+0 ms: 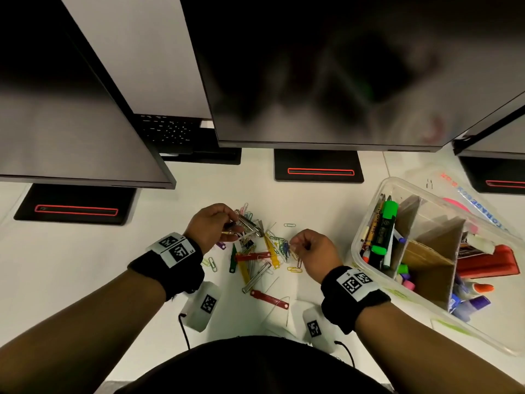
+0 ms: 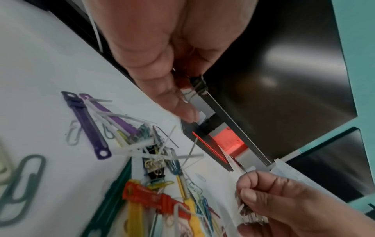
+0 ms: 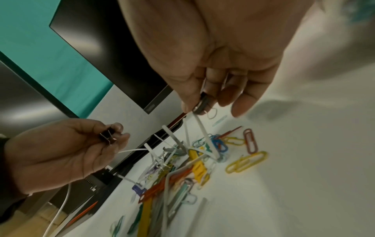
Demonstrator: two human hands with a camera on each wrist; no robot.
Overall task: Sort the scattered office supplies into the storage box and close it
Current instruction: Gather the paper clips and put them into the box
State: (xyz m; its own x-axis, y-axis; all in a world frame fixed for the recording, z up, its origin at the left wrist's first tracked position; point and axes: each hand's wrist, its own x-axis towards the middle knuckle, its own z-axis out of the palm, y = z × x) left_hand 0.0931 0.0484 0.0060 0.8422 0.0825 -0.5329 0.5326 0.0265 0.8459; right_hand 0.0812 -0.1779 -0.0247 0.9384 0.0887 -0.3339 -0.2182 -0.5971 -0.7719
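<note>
While both hands hang over the pile of clips, we see the storage box open at our right.

We see in its near-left compartment pens and a green highlighter standing tilted, tips toward us; a red stapler lies in the far part, glue sticks at the near end. Our left hand pinches a small black binder clip between thumb and fingers. Our right hand pinches another dark clip, other fingers loosely curled. Long fasteners in the pile point mostly toward us.
</note>
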